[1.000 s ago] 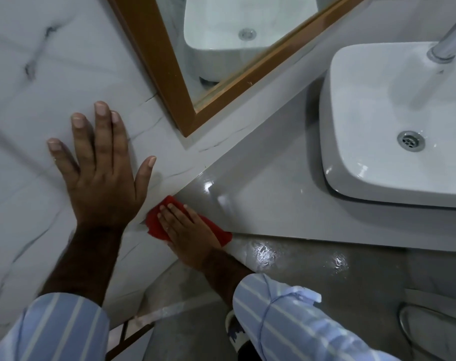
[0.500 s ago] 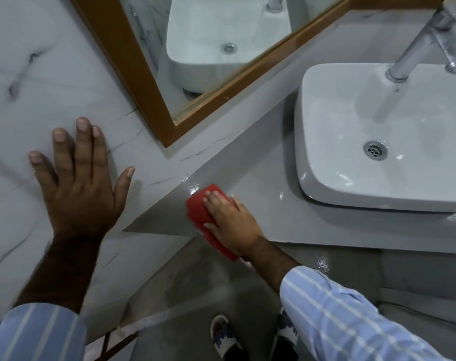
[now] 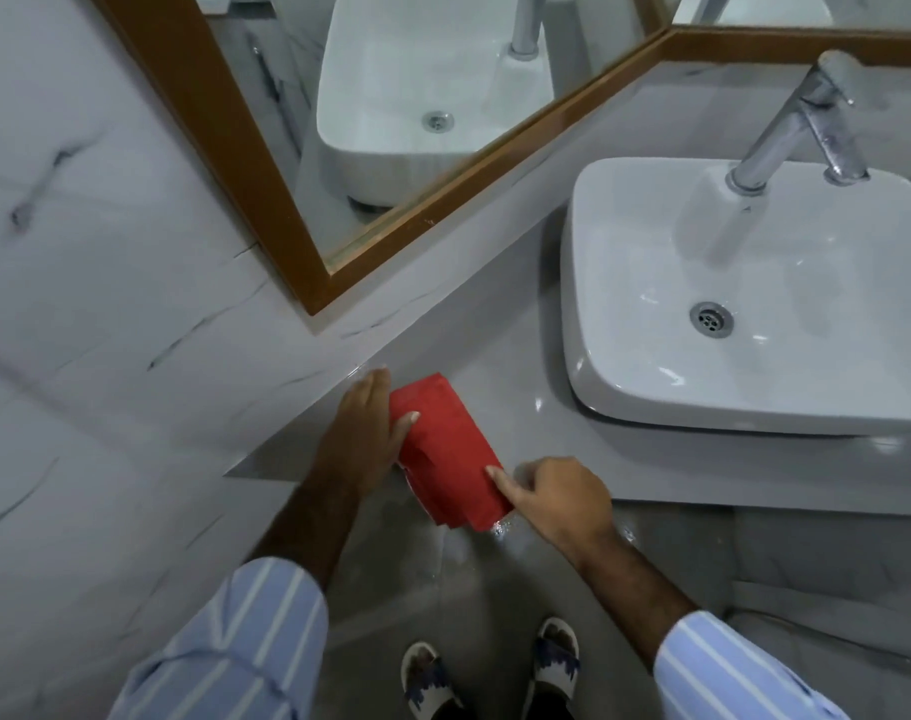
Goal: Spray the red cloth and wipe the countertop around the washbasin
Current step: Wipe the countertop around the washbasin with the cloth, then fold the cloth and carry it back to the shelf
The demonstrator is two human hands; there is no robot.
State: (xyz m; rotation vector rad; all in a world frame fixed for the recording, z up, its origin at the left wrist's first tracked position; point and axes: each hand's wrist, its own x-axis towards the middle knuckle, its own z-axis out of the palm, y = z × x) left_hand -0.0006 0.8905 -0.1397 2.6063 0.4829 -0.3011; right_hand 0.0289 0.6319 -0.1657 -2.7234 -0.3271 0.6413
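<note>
The folded red cloth (image 3: 447, 448) lies diagonally across the grey countertop's (image 3: 500, 324) front edge; the left hand (image 3: 362, 433) thumb-pinches its far end, and the right hand (image 3: 557, 498) pinches its near corner.

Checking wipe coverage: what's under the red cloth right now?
The red cloth lies partly on the grey countertop, its near end overhanging the front edge above the floor. Left hand and right hand hold its ends. The counter beneath is hidden.

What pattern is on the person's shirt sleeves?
Light blue shirt sleeves with thin white stripes, shown best in the head view.
</note>
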